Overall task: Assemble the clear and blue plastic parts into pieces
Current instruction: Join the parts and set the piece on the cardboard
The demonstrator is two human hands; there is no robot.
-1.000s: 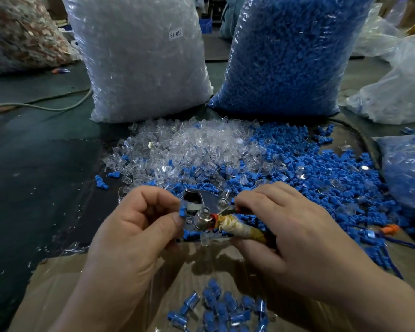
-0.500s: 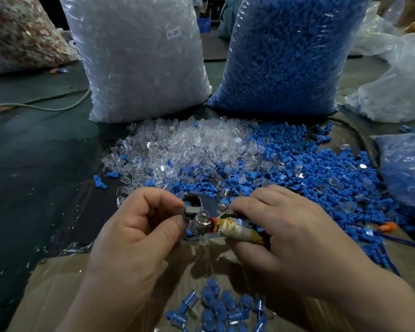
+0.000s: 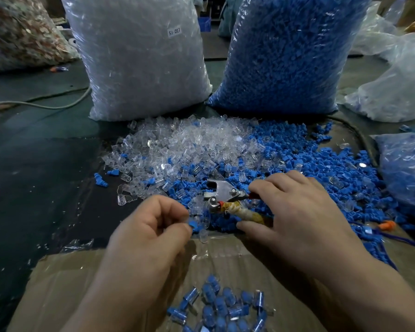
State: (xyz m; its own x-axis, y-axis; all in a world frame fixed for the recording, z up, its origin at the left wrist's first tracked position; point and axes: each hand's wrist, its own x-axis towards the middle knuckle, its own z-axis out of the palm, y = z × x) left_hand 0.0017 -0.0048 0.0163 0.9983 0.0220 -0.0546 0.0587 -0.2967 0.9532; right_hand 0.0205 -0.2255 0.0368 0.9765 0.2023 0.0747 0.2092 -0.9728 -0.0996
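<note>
Left hand: fingers curled, thumb and forefinger pinching a blue part just beside the press tool.
Right hand: gripping the tool's taped handle.
Advice: seat the part squarely in the head before squeezing.

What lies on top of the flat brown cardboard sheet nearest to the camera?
A small heap of assembled blue-and-clear plastic pieces lies on the flat brown cardboard sheet. The left forearm and right forearm cover much of it; anything beneath them cannot be seen.
</note>
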